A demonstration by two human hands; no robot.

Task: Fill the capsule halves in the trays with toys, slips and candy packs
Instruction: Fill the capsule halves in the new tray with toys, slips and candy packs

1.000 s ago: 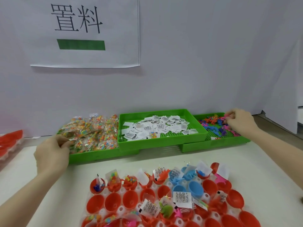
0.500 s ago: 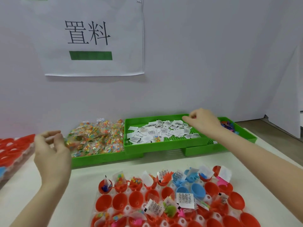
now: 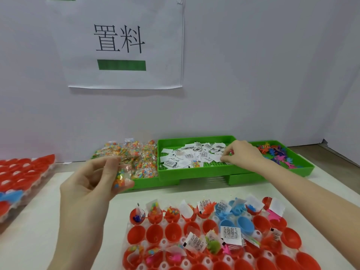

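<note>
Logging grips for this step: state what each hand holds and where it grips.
The left hand holds a candy pack, thumb and fingers across its clear wrapper. The right hand pinches at the paper slips in the middle green tray; whether one is gripped cannot be told.

Candy pack (image 3: pixel 121 177) newly in left grip (image 3: pixel 91 184)

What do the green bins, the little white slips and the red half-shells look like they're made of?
Green bins: seemingly moulded plastic, matte, with a perforated grid floor. White slips: apparently thin printed paper, some curled and creased. Red half-shells: probably smooth, slightly glossy plastic, judging by soft highlights inside the cups.
</note>
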